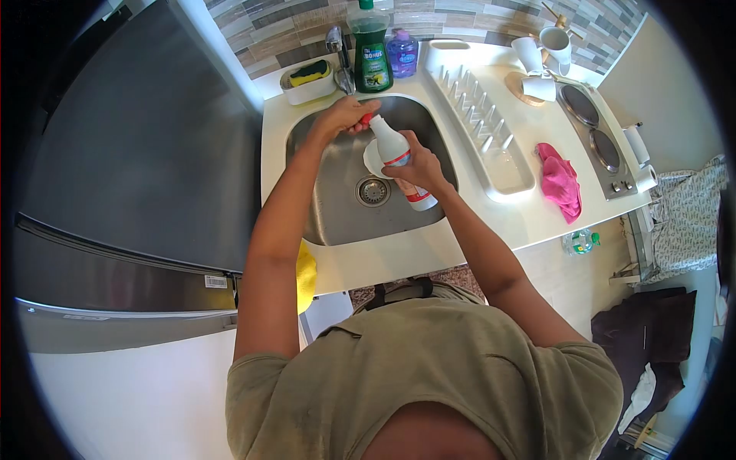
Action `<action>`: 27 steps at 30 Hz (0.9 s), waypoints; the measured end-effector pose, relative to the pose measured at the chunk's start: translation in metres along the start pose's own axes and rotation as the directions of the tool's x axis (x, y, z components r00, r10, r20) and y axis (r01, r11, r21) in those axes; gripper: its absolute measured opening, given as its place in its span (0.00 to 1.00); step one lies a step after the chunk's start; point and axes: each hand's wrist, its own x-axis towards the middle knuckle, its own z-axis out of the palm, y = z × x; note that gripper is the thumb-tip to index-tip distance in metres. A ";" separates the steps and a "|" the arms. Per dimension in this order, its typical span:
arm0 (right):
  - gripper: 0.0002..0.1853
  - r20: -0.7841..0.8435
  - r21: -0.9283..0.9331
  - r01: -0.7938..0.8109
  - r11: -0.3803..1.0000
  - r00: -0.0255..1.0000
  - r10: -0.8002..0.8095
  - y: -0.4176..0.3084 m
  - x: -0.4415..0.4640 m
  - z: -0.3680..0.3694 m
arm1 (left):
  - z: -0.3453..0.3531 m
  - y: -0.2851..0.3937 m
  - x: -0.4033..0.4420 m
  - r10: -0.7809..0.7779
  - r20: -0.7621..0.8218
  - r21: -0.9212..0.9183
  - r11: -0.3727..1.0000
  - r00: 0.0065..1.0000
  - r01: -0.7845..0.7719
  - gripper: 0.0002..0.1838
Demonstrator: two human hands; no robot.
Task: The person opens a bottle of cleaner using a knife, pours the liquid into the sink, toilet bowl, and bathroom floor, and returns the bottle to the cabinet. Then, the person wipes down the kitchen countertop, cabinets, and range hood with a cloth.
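Observation:
Over the steel sink (330, 207), my right hand (418, 165) is wrapped round a white bottle (392, 144) with red markings. The bottle is tilted, its open neck towards the upper left and its base towards the lower right. My left hand (345, 117) pinches a red cap (366, 119) right beside the neck; cap and neck look apart. Behind the bottle, a white round dish (373, 159) shows in part in the sink, above the drain (373, 192).
Behind the sink stand a faucet (337, 50), a green soap bottle (372, 57), a purple bottle (402, 55) and a sponge holder (310, 90). Rightward are a drying rack (510, 176), a pink cloth (560, 184), white mugs (555, 47) and a cooktop (613, 172). A fridge (138, 146) is left.

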 end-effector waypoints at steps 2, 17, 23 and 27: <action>0.45 0.039 0.046 -0.012 0.999 0.999 0.010 0.009 0.004 0.004 | -0.004 -0.010 0.001 0.028 -0.174 0.198 0.980 0.984 0.007 0.29; 0.47 0.115 -0.230 -0.377 0.897 0.905 0.410 0.109 0.055 0.068 | 0.023 -0.083 -0.071 0.187 -0.588 0.156 0.981 0.787 -0.117 0.18; 0.45 0.190 -0.218 -0.402 0.889 0.876 0.443 0.117 0.068 0.068 | 0.025 -0.093 -0.102 0.124 -0.631 0.039 0.991 0.766 -0.128 0.17; 0.45 0.204 -0.215 -0.417 0.883 0.865 0.458 0.125 0.082 0.072 | 0.021 -0.100 -0.114 0.073 -0.628 0.028 0.997 0.775 -0.071 0.17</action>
